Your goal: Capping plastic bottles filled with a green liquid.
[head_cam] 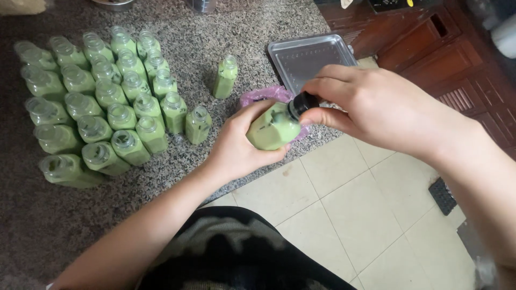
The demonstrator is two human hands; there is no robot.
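Observation:
My left hand (236, 145) grips a small clear bottle (274, 128) filled with green liquid, tilted above the counter's edge. My right hand (365, 104) pinches the bottle's black cap (302, 103) at its neck. Several open-topped bottles of the same green liquid (102, 102) stand packed together on the left of the granite counter (247, 32). One more bottle (226, 77) stands alone behind my left hand.
A pink plastic bag (263, 95) lies by the counter's edge under the held bottle. A metal tray (309, 56) sits at the counter's right end. Dark wooden furniture (430, 48) stands beyond, with tiled floor (344, 204) below.

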